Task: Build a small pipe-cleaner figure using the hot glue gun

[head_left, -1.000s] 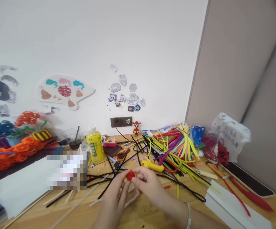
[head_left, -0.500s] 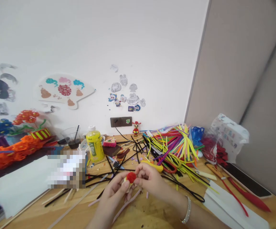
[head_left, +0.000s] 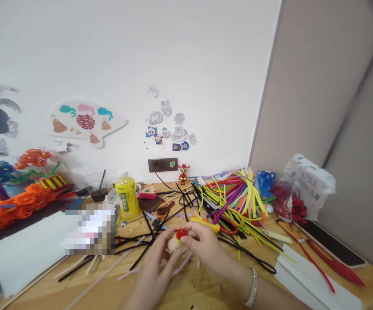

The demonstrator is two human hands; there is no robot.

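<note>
Small pipe-cleaner piece (head_left: 175,241): red fuzzy cap (head_left: 182,233) on cream fuzzy body (head_left: 172,245), tilted, cap toward upper right. Left hand (head_left: 155,258) grips piece from lower left. Right hand (head_left: 202,245) presses on cap from right, fingers curled over it. Pale pink pipe cleaner (head_left: 182,267) lies just below piece, partly behind left hand; any join to piece hidden.

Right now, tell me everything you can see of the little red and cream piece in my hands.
The small fuzzy piece is a rounded, pale cream lump with a bright red cap on top. It looks like twisted pipe cleaner, though it is too small to be sure. It is held up above the table, pinched between the left hand and the right hand, whose fingers partly hide it.
</note>
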